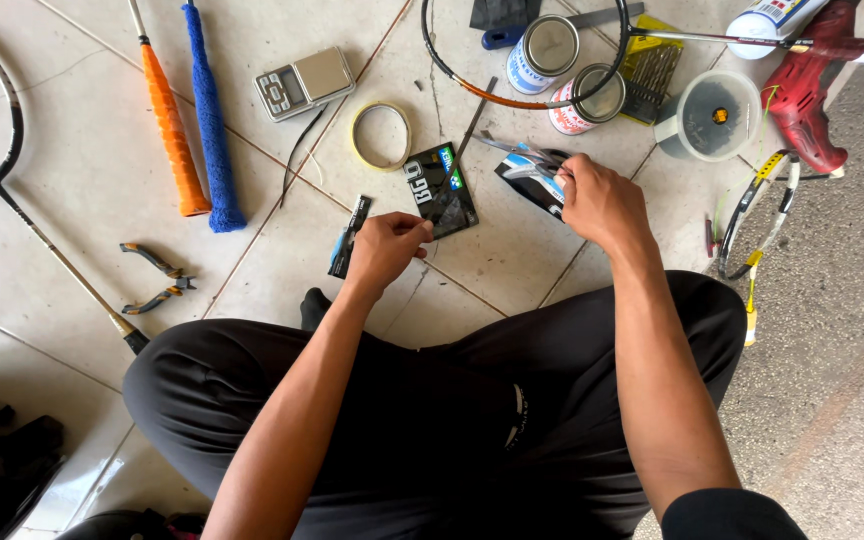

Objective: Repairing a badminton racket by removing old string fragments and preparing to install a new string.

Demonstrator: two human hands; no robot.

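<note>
Both hands pinch dark packets: left hand [384, 248] one packet [441, 188], right hand [600, 203] another [530, 175].

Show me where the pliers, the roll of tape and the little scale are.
pliers [157, 279]: head view, on the joint between the orange handles.
roll of tape [357, 140]: head view, on the left side of the ring.
little scale [323, 72]: head view, on the shiny weighing plate.
</note>
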